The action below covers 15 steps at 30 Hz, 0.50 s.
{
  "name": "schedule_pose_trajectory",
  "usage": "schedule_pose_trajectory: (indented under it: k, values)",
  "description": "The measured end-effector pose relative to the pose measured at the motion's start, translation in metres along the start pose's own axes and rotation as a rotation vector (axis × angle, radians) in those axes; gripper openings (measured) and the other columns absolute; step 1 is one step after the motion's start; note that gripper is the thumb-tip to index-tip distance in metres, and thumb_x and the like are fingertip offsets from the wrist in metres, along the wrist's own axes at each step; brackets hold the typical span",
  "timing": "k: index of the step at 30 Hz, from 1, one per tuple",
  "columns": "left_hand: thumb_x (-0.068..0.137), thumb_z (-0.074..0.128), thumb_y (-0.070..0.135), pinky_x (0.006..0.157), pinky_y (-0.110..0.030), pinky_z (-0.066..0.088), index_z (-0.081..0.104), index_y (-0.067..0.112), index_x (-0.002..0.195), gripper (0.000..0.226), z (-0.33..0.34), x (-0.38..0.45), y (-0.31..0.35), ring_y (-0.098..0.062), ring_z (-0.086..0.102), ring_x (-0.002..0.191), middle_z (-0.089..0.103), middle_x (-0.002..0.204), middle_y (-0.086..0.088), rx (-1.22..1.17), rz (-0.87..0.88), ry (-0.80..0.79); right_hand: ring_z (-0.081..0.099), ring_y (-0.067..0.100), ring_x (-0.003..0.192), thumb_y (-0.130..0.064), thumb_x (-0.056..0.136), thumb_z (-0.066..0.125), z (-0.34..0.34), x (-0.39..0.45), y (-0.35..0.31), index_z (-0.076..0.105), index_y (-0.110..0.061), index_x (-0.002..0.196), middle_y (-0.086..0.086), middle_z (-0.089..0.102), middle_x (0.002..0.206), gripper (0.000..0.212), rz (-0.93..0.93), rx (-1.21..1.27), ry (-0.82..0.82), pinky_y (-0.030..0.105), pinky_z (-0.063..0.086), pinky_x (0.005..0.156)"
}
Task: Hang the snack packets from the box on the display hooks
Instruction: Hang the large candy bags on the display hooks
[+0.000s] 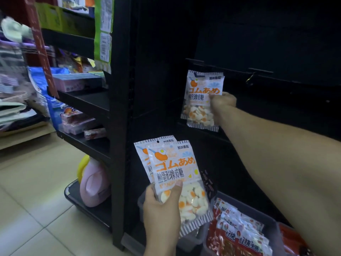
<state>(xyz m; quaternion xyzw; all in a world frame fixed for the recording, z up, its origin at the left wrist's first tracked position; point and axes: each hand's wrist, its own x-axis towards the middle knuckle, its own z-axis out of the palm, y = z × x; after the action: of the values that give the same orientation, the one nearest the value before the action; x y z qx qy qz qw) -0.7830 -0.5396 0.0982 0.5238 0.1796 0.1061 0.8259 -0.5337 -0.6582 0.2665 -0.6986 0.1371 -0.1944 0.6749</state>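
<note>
My left hand (162,209) grips two overlapping white snack packets (173,169) with orange lettering and egg-shaped candies, held upright low in front of the dark display panel. My right hand (223,101) reaches up and pinches the right edge of more of the same packets (202,97), which hang at a hook rail (195,61) on the black panel. Two packets overlap there. A second hook (251,78) to the right carries nothing. The hook tip behind the hanging packets is hidden.
A grey box (273,224) at the lower right holds several red snack packets (239,235). Left of the black upright post (120,126) are dark shelves with pink boxes (77,122) and a pink bottle (94,187) on the bottom tray. Beige floor tiles lie at the lower left.
</note>
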Motion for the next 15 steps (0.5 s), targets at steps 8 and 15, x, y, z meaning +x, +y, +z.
schedule_pose_trajectory:
  k: [8,15]
  values:
    - [0.093,0.081,0.029,0.075,-0.042,0.066,0.071,0.025,0.11,0.02,-0.001,0.004,0.0,-0.018,0.082,0.083,0.084,0.095,0.004,-0.06,-0.024,0.047,0.064,0.022,0.1,-0.034,0.092,0.076,-0.031,-0.018,0.039,0.074,-0.01,0.115,0.007,0.072,0.117,0.033,-0.103,-0.332,0.019,0.03,0.057,0.082]
    - [0.086,0.087,0.041,0.085,-0.048,0.066,0.073,0.024,0.115,0.036,0.001,-0.008,-0.001,-0.018,0.082,0.086,0.084,0.098,0.003,-0.091,-0.068,0.071,0.077,0.023,0.092,-0.055,0.1,0.061,-0.079,-0.149,0.088,0.075,-0.012,0.111,0.005,0.08,0.105,0.046,0.157,-0.236,-0.553,0.036,0.06,0.076]
